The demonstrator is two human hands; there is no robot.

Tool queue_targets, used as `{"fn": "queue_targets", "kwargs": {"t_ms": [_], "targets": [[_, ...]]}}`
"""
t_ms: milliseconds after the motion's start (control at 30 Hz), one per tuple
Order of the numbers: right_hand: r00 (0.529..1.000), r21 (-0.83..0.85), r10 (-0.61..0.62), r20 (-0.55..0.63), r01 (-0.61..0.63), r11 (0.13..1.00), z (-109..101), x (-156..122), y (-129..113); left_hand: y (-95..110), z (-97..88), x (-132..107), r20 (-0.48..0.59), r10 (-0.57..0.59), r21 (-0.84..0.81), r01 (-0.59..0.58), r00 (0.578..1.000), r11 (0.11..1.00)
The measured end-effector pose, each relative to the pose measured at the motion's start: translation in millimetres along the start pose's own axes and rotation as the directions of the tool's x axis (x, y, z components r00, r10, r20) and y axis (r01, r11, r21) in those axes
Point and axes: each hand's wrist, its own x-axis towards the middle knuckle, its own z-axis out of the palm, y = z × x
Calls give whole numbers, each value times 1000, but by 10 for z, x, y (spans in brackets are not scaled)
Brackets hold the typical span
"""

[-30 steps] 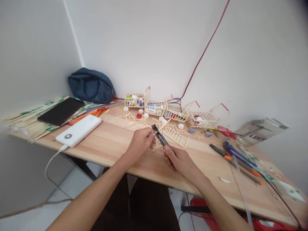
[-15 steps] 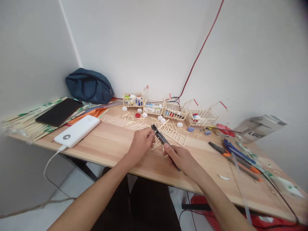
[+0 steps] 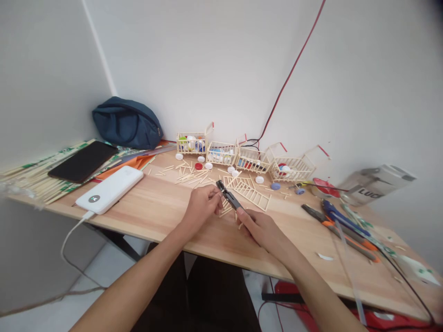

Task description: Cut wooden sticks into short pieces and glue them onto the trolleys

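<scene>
Right hand (image 3: 258, 226) wrapped round one dark tool (image 3: 231, 198), left hand (image 3: 201, 204) curled (whether gripping anything, unclear), four stick carts (image 3: 292, 171) behind

Wooden table (image 3: 152, 210) (dark-legged) beside pale walls (image 3: 207, 60)

Dark slim hand tool (image 3: 231, 197): metal-looking, dull sheen. Pale ladder-shaped stick frames (image 3: 256, 196): matt, bare wood. Tan tabletop (image 3: 155, 210): smooth, wood-grained. Navy rounded pouch (image 3: 128, 123): matt cloth.

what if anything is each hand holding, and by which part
The right hand grips a dark tool by its near end. The left hand is by the tool's far end; whether it holds anything cannot be told.
</scene>
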Motion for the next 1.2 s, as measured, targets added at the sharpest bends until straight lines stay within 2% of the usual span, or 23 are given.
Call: {"fn": "queue_targets", "kwargs": {"t_ms": [67, 100, 200, 233, 267, 333, 367, 433, 533, 600, 700, 767, 900, 967, 1067, 1133, 1200], "targets": [[999, -26, -36, -30, 35, 999, -7, -6, 7, -8, -40, -1, 9, -3, -9, 4, 1000, 1000], [999, -10, -31, -21, 31, 999, -25, -12, 14, -12, -77, -2, 49, -12, -29, 13, 999, 1000], [995, 130, 16, 98, -29, 991, -131, -63, 32, -18, -263, 14, 213, -52, -129, 81, 976, 988], [987, 190, 26, 156, -56, 980, -174, -95, 33, -16, -337, 28, 203, -48, -152, 80, 978, 985], [976, 248, 23, 214, -77, 966, -214, -133, 33, -10, -407, 46, 136, -8, -160, 30, 991, 987], [940, 360, 9, 340, -138, 923, -276, -219, 31, 14, -510, 86, 54, 131, -115, -124, 990, 986], [914, 412, 9, 405, -191, 891, -291, -259, 36, 30, -536, 102, 74, 198, -107, -189, 977, 976], [841, 501, 6, 541, -328, 801, -287, -316, 65, 60, -531, 114, 197, 289, -133, -266, 937, 955], [714, 595, -64, 698, -527, 606, -206, -337, 138, 75, -435, 75, 371, 294, -196, -235, 881, 952], [656, 638, -152, 739, -609, 470, -116, -334, 158, 61, -367, 29, 404, 249, -213, -174, 880, 962], [621, 693, -308, 721, -634, 342, 67, -369, 99, 35, -306, -31, 340, 247, -223, -177, 907, 959], [619, 722, -381, 687, -639, 265, 204, -425, 22, 32, -283, -63, 265, 278, -211, -226, 923, 951], [682, 778, -461, 568, -627, 30, 410, -528, -135, 68, -192, -154, 98, 309, -129, -296, 946, 946], [695, 788, -505, 512, -614, -47, 462, -546, -218, 99, -104, -215, 4, 295, -83, -293, 956, 952], [749, 828, -508, 425, -549, -117, 504, -544, -330, 139, 29, -290, -116, 212, -64, -221, 970, 973], [788, 859, -479, 387, -497, -125, 507, -544, -350, 149, 49, -300, -148, 182, -68, -194, 972, 979], [776, 863, -481, 408, -500, -75, 475, -554, -297, 145, -22, -269, -111, 232, -35, -237, 966, 971]]}}
